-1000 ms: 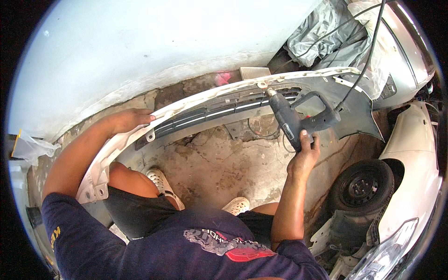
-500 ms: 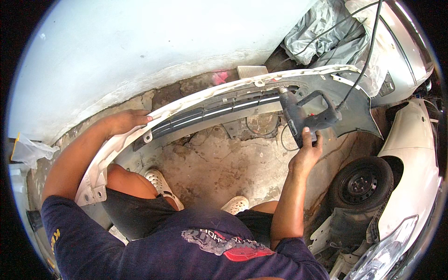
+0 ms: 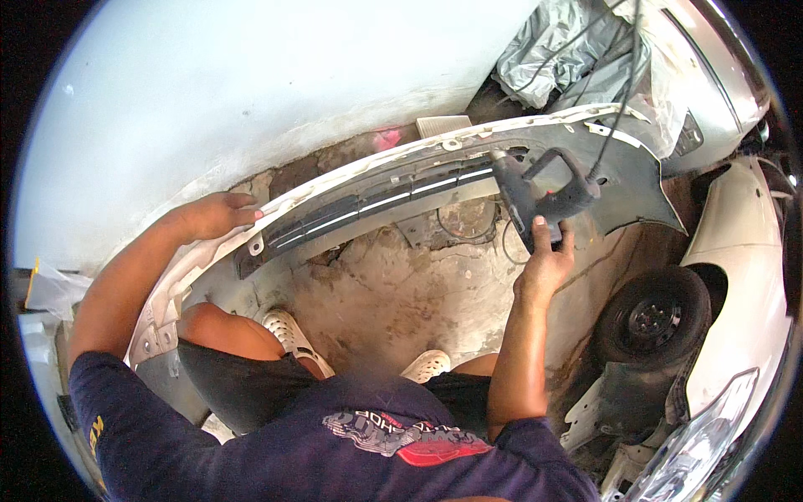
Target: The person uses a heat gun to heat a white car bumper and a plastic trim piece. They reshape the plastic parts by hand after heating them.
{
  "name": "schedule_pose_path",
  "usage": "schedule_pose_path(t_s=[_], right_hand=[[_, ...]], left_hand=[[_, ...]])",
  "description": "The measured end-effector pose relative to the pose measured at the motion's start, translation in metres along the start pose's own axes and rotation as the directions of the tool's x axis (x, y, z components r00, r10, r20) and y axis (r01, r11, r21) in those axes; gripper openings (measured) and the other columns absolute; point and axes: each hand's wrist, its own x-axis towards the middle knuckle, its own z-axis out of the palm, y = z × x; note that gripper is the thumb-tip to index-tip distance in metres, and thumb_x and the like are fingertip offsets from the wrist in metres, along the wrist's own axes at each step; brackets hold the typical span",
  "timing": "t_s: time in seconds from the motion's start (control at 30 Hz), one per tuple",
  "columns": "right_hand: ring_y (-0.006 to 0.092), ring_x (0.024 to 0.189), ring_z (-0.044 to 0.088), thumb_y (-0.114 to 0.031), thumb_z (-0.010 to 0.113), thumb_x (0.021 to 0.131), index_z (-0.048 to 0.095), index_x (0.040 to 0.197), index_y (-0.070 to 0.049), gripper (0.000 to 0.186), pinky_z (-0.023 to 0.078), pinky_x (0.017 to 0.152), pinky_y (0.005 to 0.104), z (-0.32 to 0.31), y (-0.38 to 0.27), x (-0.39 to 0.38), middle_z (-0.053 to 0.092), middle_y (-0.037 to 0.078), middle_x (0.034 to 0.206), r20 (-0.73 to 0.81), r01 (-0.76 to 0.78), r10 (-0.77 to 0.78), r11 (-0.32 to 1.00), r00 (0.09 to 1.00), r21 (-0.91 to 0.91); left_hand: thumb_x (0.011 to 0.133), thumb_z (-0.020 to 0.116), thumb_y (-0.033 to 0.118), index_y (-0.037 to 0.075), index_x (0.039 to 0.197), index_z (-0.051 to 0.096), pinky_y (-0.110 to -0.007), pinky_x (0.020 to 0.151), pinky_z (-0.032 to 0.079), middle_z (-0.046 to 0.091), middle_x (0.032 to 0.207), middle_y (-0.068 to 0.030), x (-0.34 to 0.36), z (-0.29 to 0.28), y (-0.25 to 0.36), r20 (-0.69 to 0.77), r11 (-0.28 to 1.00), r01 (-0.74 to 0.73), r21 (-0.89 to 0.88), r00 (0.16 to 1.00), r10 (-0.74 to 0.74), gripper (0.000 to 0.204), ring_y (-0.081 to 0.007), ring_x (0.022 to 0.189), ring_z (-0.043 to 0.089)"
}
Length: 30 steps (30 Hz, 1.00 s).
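Observation:
A long curved car bumper arcs across in front of me, its grey inner side facing me and its pale edge uppermost. My left hand is closed over that edge near the bumper's left end, the fingers wrapped onto it. In my right hand is a dark heat gun, gripped at the rear end of its body. Its metal nozzle points up and left, close to the bumper's inner side. From the gun's looped handle a black cord runs upward.
White car bodywork stands at the right with a black wheel and a headlight. A pale wall rises behind the bumper. Crumpled grey plastic sheeting lies at the far right. Cracked concrete floor shows between my feet.
The bumper has shifted slightly up and left in view, and its left end shows more of the inner side. The heat gun has moved a little left and up in my right hand.

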Motion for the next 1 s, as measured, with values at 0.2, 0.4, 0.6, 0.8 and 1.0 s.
schedule_pose_path(t_s=[0.2,0.4,0.6,0.8,1.0], right_hand=[[0.0188,0.107,0.070,-0.009,0.083,0.095,0.067,0.139,0.008,0.050,0.055,0.098,0.0330,0.010,-0.010,-0.011,0.076,0.012,0.119,0.100,0.025,-0.023,1.000,0.995,-0.019],[0.0185,0.103,0.072,-0.010,0.086,0.095,0.068,0.137,0.006,0.049,0.056,0.096,0.0325,0.019,-0.023,-0.029,0.077,0.014,0.115,0.146,-0.113,0.113,0.994,0.983,-0.010],[0.0187,0.104,0.070,-0.010,0.089,0.089,0.072,0.131,0.003,0.047,0.055,0.095,0.0333,0.028,0.002,-0.042,0.076,0.012,0.114,0.187,0.014,0.010,0.992,0.982,-0.126],[0.0328,0.117,0.071,-0.017,0.088,0.089,0.074,0.127,-0.003,0.042,0.054,0.104,0.0433,0.034,-0.008,-0.043,0.075,0.017,0.122,0.226,0.114,-0.069,0.975,0.972,-0.193],[0.0407,0.135,0.063,-0.017,0.082,0.087,0.069,0.138,-0.004,0.055,0.052,0.114,0.0500,0.049,0.039,-0.054,0.068,0.021,0.141,0.087,0.259,-0.244,0.899,0.966,-0.354]], left_hand=[[0.104,0.069,0.060,0.000,0.161,0.053,-0.046,0.123,0.046,0.062,0.154,-0.0295,-0.018,-0.040,0.055,-0.024,0.991,-0.001,0.130,1.000,0.005,0.085,-0.0409,0.144,0.060],[0.104,0.075,0.047,0.000,0.157,0.056,-0.047,0.117,0.053,0.065,0.151,-0.0275,-0.022,-0.049,0.120,-0.183,0.952,-0.226,0.209,0.947,0.265,0.073,-0.0408,0.138,0.067],[0.098,0.083,0.044,0.002,0.154,0.061,-0.046,0.101,0.058,0.076,0.124,-0.0191,-0.009,-0.018,0.201,-0.240,0.843,-0.533,0.065,0.812,0.532,0.073,-0.0292,0.111,0.073],[0.090,0.085,0.061,-0.002,0.140,0.069,-0.049,0.110,0.054,0.074,0.134,-0.0266,0.029,0.061,0.300,-0.291,0.742,-0.670,0.009,0.708,0.643,0.083,-0.0374,0.127,0.071],[0.096,0.087,0.024,-0.009,0.128,0.071,-0.041,0.107,0.053,0.076,0.125,-0.0166,0.058,0.124,0.327,-0.423,0.536,-0.664,-0.521,0.746,0.514,0.048,-0.0266,0.113,0.071]])
